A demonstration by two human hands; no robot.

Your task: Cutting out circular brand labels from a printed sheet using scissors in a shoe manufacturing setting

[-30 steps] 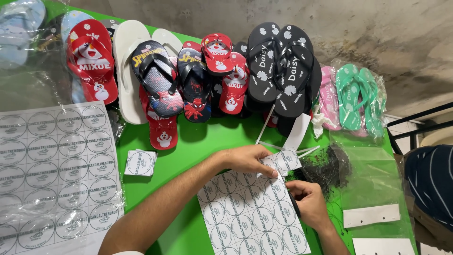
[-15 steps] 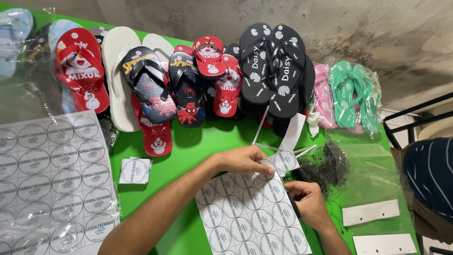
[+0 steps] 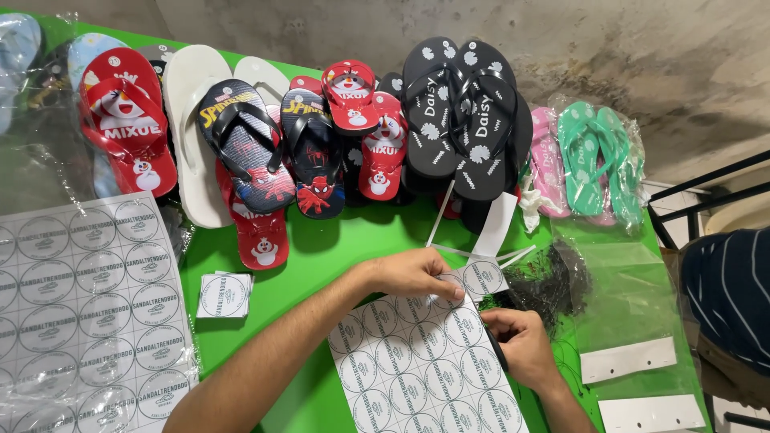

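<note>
While the left hand (image 3: pixel 413 273) stayed flat on the sticker sheet (image 3: pixel 425 369) on the green table (image 3: pixel 321 248), the right hand (image 3: pixel 525 345) kept pinching its edge, perhaps around a dark tool.

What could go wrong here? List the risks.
The left hand pins the sticker sheet only at its top edge, so it may slide or tear crookedly. The right hand grips a dark tool, largely hidden, close to the left fingertips. The cut stack of labels lies loose and could scatter.
</note>
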